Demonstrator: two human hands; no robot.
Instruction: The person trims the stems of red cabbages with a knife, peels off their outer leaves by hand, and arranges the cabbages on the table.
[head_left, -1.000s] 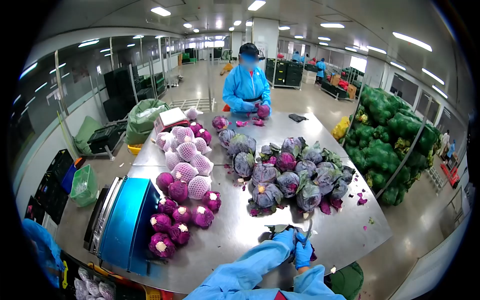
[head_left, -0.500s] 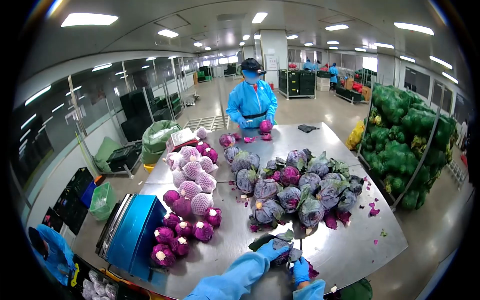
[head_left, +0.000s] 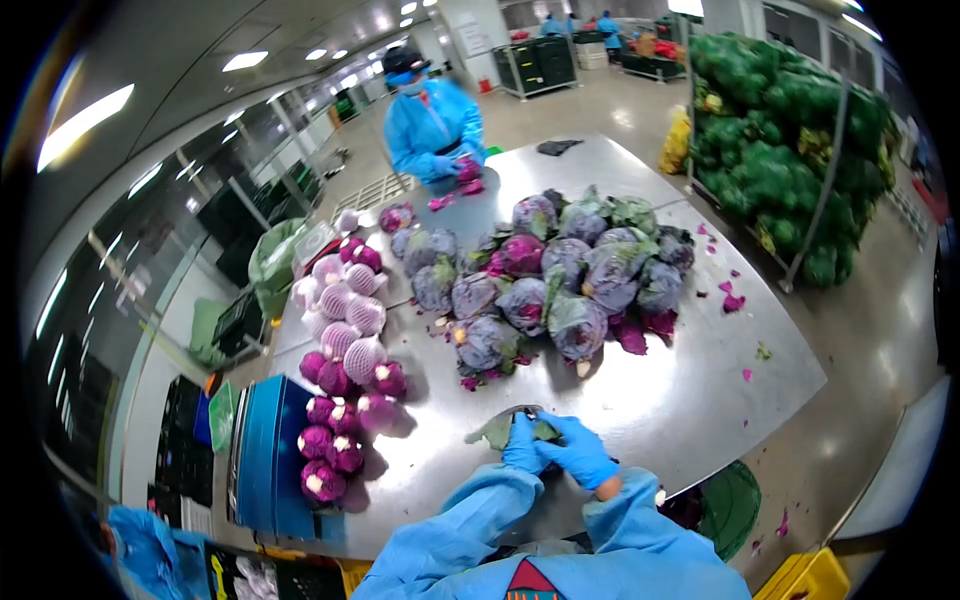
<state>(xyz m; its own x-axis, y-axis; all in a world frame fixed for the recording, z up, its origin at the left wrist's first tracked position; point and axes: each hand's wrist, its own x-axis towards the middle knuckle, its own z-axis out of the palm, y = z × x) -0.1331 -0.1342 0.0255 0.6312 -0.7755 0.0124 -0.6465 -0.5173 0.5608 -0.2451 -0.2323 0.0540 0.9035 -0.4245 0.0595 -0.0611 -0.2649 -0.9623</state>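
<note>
The fingers (head_left: 556, 425) of both gloved hands meet at the lower middle of the frame. Those of the left hand (head_left: 523, 447) are closed on a grey-green leaf (head_left: 490, 431), which spreads out on either side of them. Those of the right hand (head_left: 584, 458) reach across against it, though I cannot tell whether they pinch it or only press. What sits beneath the palms is hidden.

The leaf could tear or slip, since it looks thin and the gloves smooth. With both hands covering the hold, a poor grip would be hard to spot. Anything round let go here might roll over the near edge of the worktop (head_left: 690, 415), close below the wrists. A careless push forward could unsettle the cabbages (head_left: 577, 328) at centre, which lean on one another; a wide swing left might knock the purple heads (head_left: 344, 452) against the blue box (head_left: 270, 455) at lower left.

The most room is right of the hands, up to the slanting edge at the right of the frame, with few scraps (head_left: 733, 302) there. Beyond that edge, lower right, a green basket (head_left: 735, 510) sits below worktop level. A narrower strip separates the left hand from the heads.
</note>
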